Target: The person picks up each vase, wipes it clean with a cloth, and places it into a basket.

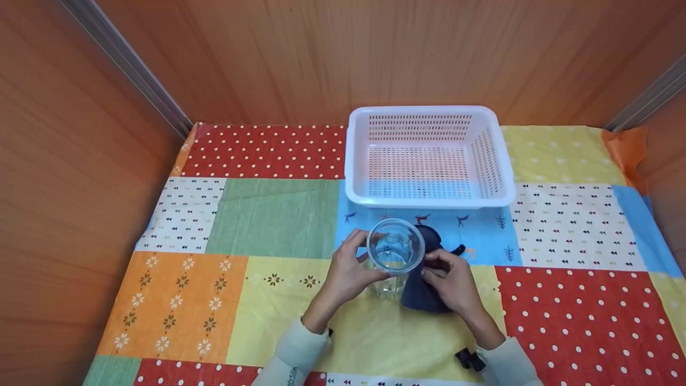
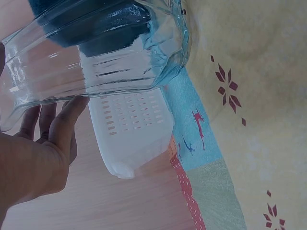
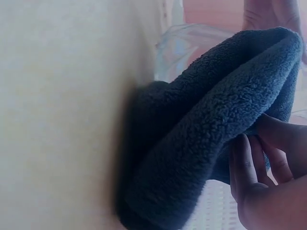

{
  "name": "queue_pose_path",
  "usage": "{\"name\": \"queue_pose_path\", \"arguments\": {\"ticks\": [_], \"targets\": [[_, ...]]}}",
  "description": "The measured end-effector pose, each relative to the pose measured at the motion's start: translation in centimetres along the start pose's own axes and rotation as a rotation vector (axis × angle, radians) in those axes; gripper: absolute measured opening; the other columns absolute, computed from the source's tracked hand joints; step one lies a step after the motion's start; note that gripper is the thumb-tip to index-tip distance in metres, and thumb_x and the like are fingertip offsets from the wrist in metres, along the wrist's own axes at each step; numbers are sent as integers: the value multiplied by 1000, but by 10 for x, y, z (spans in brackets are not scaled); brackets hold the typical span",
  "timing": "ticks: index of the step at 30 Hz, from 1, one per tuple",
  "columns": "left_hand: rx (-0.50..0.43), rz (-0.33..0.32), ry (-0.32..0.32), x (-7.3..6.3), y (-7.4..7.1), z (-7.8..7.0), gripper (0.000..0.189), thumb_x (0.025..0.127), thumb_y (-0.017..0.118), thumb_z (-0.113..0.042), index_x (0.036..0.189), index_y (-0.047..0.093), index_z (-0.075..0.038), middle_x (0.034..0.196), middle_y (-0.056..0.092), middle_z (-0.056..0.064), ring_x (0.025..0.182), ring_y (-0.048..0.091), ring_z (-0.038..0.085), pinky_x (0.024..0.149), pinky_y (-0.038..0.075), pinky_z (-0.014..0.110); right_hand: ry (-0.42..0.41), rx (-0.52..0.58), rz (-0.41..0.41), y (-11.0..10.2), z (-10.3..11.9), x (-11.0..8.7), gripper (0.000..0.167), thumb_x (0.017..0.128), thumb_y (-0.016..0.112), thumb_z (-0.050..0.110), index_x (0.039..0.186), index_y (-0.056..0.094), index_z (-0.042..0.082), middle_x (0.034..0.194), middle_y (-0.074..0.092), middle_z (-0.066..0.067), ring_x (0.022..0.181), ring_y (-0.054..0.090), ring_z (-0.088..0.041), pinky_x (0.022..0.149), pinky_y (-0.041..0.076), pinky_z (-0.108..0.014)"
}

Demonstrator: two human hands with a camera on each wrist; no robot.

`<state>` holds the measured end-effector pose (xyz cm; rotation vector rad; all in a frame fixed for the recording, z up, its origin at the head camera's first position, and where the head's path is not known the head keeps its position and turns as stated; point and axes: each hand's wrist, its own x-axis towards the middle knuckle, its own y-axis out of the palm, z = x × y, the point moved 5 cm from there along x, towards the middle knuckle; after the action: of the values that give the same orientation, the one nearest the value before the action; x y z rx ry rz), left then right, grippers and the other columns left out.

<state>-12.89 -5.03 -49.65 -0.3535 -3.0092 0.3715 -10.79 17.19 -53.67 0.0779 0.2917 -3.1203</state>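
A clear glass jar (image 1: 395, 247) stands on the yellow patch of the cloth, its round mouth facing up. My left hand (image 1: 349, 268) grips it near the top from the left, fingers behind and thumb in front. In the left wrist view the ribbed side of the jar (image 2: 120, 72) shows above the fingers. My right hand (image 1: 453, 279) pinches a dark blue-grey fluffy cloth (image 1: 423, 292) beside the jar's right side. The right wrist view shows the folded cloth (image 3: 206, 124) hanging down from the pinching fingers, with part of the jar behind it.
A white perforated plastic basket (image 1: 429, 202) stands just beyond the hands, against the wooden back wall (image 1: 375, 53). A patchwork tablecloth (image 1: 284, 214) covers the surface. Wooden panels rise on the left (image 1: 69, 187) and right.
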Motion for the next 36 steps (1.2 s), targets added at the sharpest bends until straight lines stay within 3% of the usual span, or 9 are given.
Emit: {"name": "queue_pose_path", "arguments": {"ticks": [5,10,14,24,31,36], "targets": [[-4,4,-10,0,1,0,62,73,99,-18,126,68,-13,122,63,2,120,60,35,103,53,63,18,17,-2,0,-4,0,20,88,69,-21,103,70,-8,110,71,-20,96,72,-10,83,60,-21],[1,7,-36,0,1,0,63,74,99,-21,128,68,-15,126,63,5,119,59,27,104,53,62,1,51,-15,-1,0,-1,24,86,70,-22,107,70,-11,110,72,-22,94,72,-6,82,61,-20],[2,11,-41,0,2,0,63,75,99,-21,129,67,-15,128,63,9,119,58,24,105,53,61,-36,60,-19,-2,11,-2,28,85,71,-23,111,72,-11,109,73,-20,95,73,-7,83,61,-21],[1,12,-5,2,2,-1,59,74,99,-19,125,69,-13,121,63,2,118,60,29,104,56,56,-129,61,-24,-4,44,-5,25,87,74,-18,109,76,-6,107,72,-16,97,71,-15,87,61,-23],[4,9,-1,1,1,-2,60,75,98,-18,126,68,-11,122,62,3,117,59,27,103,56,56,-174,21,2,-2,40,-3,23,87,74,-18,103,77,-2,102,71,-11,99,72,-12,86,61,-22],[19,7,-1,0,-1,-2,61,75,98,-18,127,67,-13,123,62,3,119,60,29,103,55,56,-140,-5,8,-1,28,-1,25,86,73,-20,102,77,-2,99,70,-5,99,70,-11,86,60,-20]]}}
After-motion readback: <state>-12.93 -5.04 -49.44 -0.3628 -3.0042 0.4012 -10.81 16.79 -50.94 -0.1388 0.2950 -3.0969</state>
